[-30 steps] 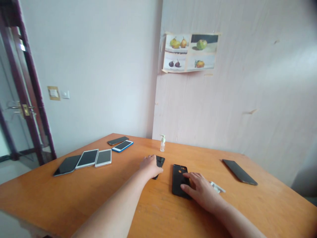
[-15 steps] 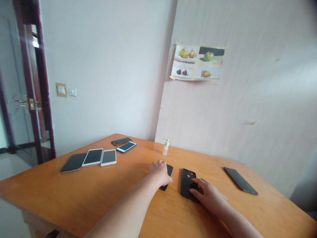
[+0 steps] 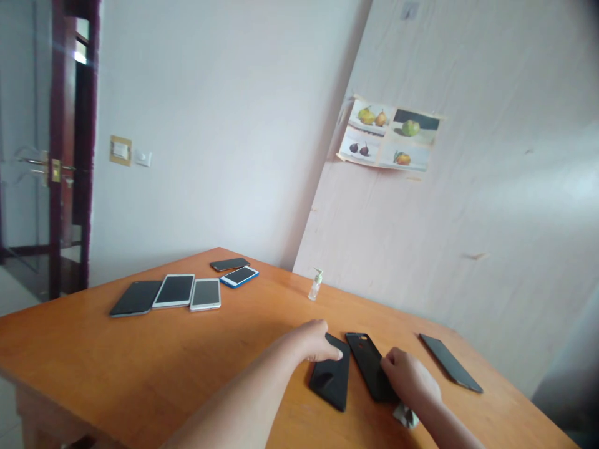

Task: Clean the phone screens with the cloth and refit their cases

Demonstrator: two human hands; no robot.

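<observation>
A black phone (image 3: 330, 379) lies face up on the table, its lower end toward me. My left hand (image 3: 318, 343) is closed on its upper left edge, with the thumb across the dark screen. Just right of it is a black phone case (image 3: 369, 365) with a camera cutout near its top. My right hand (image 3: 412, 376) has its fingers curled in at the case's right edge; the fingertips are hidden. A crumpled whitish cloth or tissue (image 3: 405, 416) sticks out below that hand, beside the case's lower end.
On the wooden table's (image 3: 210, 355) left lie a dark tablet (image 3: 135, 297), white devices (image 3: 174, 290) (image 3: 205, 294), a blue-edged phone (image 3: 239, 276) and a dark phone (image 3: 229, 264). A pump bottle (image 3: 315, 285) stands near the back edge. A dark flat device (image 3: 450, 362) lies right.
My left hand's thumb now lies over the phone, which shows more fully and nearer the case. My right hand's fingers have curled in, and more whitish cloth shows. The view has tilted.
</observation>
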